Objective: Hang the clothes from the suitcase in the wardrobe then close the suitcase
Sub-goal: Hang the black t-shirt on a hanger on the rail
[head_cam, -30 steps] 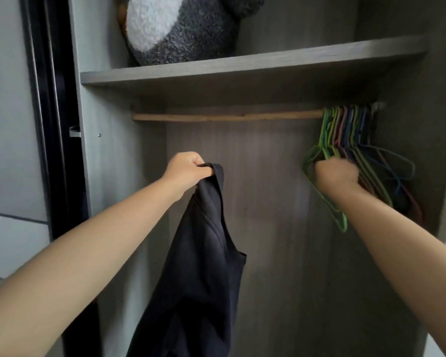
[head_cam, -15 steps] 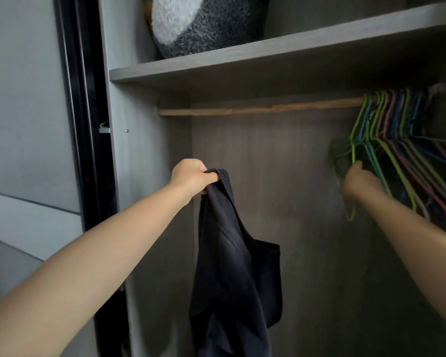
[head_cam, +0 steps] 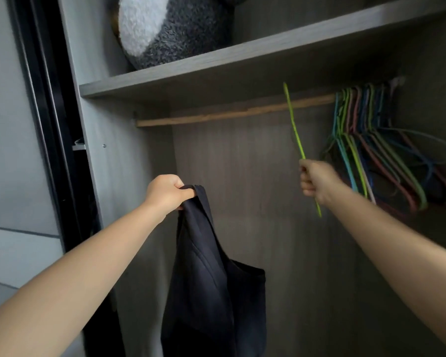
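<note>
The left hand [head_cam: 169,193] is curled tight round the strap of a dark top [head_cam: 211,274], which hangs straight down below the fingers, its long axis vertical, the strap opening just right of the knuckles. The right hand [head_cam: 316,181] is closed in a fist round a green hanger [head_cam: 295,132], which shows edge-on as a thin line. It runs steeply up and slightly left from the fingers to its hook end, in front of the rail [head_cam: 232,113], and a short end juts down and right below the fist. The hanger is clear of the bunch of hangers [head_cam: 386,150] that sits on the rail just right of the right fingers. The two hands are level and apart, the top's strap to the left of the hanger and a little lower than its upper end. The next move likely turns on this gap: one hanger arm has to swing toward the left fingers and enter the strap opening, so the hanger needs turning from near-upright toward level. The hanging itself is not yet begun, and the suitcase is out of view.
</note>
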Demonstrator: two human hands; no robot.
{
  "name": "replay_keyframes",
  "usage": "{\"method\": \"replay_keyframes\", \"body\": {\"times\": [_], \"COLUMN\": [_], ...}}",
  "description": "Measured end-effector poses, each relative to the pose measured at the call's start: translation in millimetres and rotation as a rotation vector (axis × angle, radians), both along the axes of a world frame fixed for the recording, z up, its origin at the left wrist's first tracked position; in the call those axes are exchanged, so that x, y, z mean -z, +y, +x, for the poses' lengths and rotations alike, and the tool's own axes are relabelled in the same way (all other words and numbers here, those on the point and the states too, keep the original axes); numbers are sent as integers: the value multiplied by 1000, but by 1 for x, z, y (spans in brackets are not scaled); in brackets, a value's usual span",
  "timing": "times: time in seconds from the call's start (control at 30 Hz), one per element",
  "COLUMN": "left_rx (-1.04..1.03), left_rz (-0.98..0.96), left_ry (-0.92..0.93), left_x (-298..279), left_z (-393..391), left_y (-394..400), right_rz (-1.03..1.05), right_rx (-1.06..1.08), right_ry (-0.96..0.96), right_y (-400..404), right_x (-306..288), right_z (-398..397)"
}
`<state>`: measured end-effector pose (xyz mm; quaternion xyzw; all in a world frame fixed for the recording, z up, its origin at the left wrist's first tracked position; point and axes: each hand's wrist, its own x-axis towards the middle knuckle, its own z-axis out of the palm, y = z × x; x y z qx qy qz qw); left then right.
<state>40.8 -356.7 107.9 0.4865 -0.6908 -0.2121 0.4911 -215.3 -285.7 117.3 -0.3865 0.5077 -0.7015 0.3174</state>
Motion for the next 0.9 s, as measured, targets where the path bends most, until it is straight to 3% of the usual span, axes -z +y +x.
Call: {"method": "replay_keyframes", "body": {"times": [0.17, 0.3, 0.37, 0.5, 0.6, 0.7, 0.9], "left_rx": [-33, -72, -71, -68, -38, -4, 62], "left_rz": [-49, -53, -51, -53, -30, -4, 61], "left_ry": [-101, -131, -146, -210, -281, -394, -563], "left_x": [1, 0, 0, 0, 4, 4, 0], "left_z": [14, 35, 44, 62, 78, 95, 130], "left_y": [-3, 1, 3, 5, 6, 10, 17], "right_rz": [-92, 7, 71, 240, 123, 8, 63], "right_rx": [-18, -131, -170, -81, -23, -105, -239], "right_ry": [-35, -24, -12, 259, 467, 579, 797], "right_y": [5, -2, -11, -24, -21, -10, 3], "right_x": [81, 109, 104, 90, 76, 51, 8], "right_z": [25, 38, 45, 60, 66, 71, 68]}}
